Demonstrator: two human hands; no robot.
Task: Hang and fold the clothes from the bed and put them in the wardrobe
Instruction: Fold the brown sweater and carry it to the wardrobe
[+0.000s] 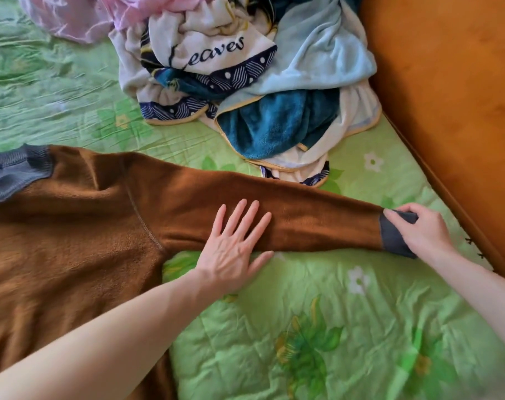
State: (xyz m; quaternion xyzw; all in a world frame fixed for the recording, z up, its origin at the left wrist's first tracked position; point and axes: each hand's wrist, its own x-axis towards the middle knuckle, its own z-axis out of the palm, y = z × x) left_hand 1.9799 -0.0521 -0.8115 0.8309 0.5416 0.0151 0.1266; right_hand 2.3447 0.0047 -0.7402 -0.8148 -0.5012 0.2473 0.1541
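- While spread flat across frame's left and centre on the green bedcover (317, 284), brown sweater (72, 241).
- Sleeve (274, 223) stretched rightward, long axis left-to-right.
- Left hand (231, 255) flat, fingers straight, pressed mid-sleeve.
- Right hand (424, 232) pinched grey cuff (392, 238) at far right, nearer for folding inward.

Single head view, looking steeply down and forward onto bed (332, 313) from close above; hands within reach.
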